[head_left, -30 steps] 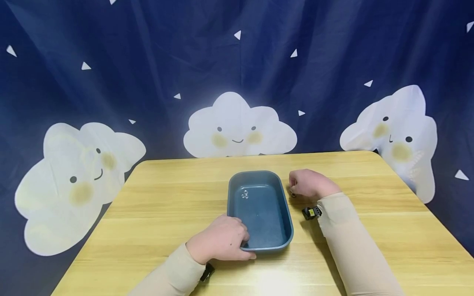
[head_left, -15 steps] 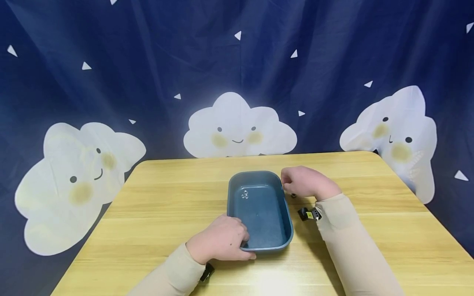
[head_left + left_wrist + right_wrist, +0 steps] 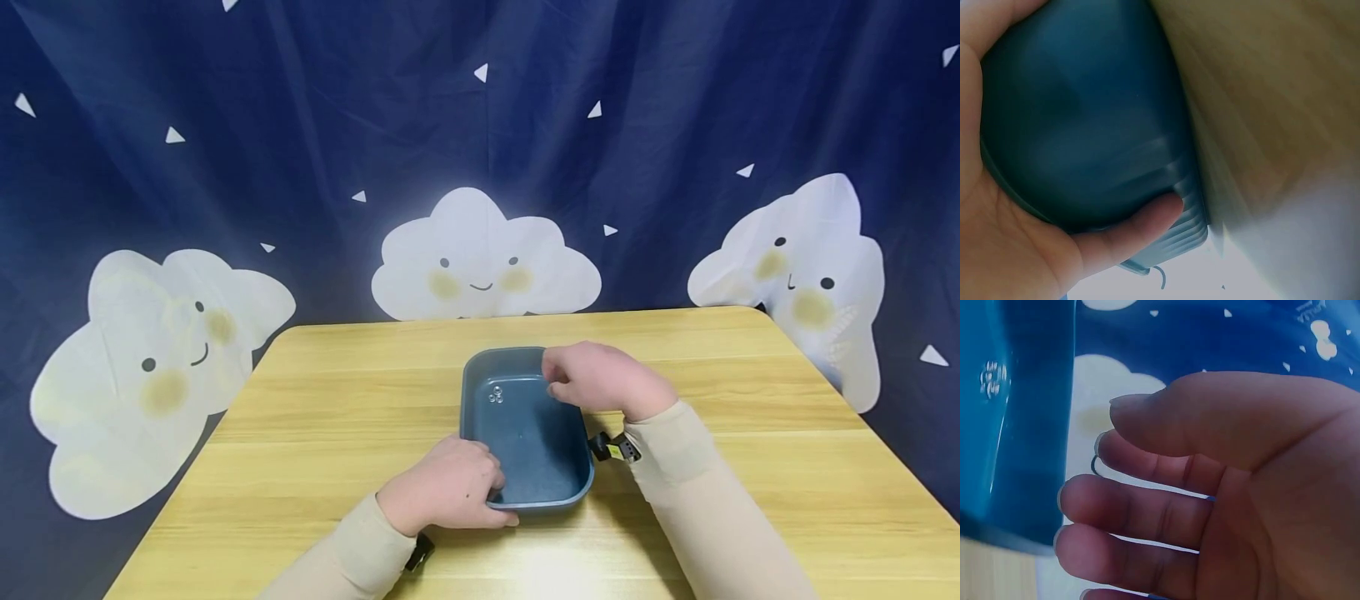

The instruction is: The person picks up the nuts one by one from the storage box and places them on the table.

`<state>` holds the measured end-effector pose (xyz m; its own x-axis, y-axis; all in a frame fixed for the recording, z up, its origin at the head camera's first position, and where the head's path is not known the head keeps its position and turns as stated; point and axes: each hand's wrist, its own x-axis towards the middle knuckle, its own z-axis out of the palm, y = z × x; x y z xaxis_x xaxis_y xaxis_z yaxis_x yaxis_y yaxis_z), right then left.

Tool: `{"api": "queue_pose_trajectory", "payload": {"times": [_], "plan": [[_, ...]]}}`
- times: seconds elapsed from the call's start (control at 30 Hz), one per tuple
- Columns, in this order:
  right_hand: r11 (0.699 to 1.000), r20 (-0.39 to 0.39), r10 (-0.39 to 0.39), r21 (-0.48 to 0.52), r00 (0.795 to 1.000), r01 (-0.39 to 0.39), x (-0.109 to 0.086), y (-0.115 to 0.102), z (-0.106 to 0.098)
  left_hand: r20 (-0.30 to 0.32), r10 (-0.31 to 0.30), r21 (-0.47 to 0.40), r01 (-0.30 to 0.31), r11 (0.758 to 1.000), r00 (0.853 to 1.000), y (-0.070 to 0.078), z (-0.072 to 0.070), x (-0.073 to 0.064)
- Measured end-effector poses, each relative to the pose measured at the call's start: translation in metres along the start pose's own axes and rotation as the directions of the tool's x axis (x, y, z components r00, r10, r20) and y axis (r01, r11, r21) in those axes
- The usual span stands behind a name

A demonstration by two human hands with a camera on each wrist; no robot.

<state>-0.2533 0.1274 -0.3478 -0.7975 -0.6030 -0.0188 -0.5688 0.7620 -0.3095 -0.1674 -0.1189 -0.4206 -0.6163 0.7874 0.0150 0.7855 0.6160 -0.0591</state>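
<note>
A deep blue-green plastic tray [image 3: 525, 450] lies on the table. My left hand [image 3: 450, 483] grips its near left corner, fingers over the rim and thumb along the outside; in the left wrist view the thumb [image 3: 1141, 228] presses the ribbed wall. Over the tray's far right side hovers my right hand [image 3: 600, 379], palm down, fingers bent. The right wrist view shows its thumb [image 3: 1154, 422] close to the index fingertip; whether something small sits between them is hidden. Three small shiny ring-like pieces [image 3: 497, 395] lie together inside the tray, towards its far left.
The wooden table [image 3: 360, 400] surrounds the tray on every side. Behind its far edge hangs a dark blue curtain [image 3: 315, 167] with white clouds. A small black camera [image 3: 611, 447] on the right wrist hangs beside the tray's right wall.
My right hand has moved left from the table beside the tray to above its far right side. A small ring-like piece seen under that hand is now hidden. The left hand has stayed put.
</note>
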Motion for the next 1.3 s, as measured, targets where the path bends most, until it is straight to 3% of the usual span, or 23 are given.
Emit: {"api": "queue_pose_trajectory", "payload": {"times": [0.47, 0.93, 1.3], "plan": [[0.999, 0.066, -0.051, -0.008, 0.997, 0.051, 0.018, -0.031, 0.018, 0.014, 0.001, -0.046, 0.000, 0.999, 1.000, -0.001, 0.000, 0.000], [0.994, 0.129, -0.016, -0.101, 0.992, 0.029, 0.042, -0.025, 0.058, 0.010, -0.005, -0.036, 0.005, 0.999, 1.000, 0.000, 0.001, 0.000], [0.990, 0.175, -0.003, -0.137, 0.985, 0.028, 0.044, -0.027, 0.065, 0.011, 0.002, -0.010, -0.001, 1.000, 1.000, 0.000, 0.000, 0.002]]}}
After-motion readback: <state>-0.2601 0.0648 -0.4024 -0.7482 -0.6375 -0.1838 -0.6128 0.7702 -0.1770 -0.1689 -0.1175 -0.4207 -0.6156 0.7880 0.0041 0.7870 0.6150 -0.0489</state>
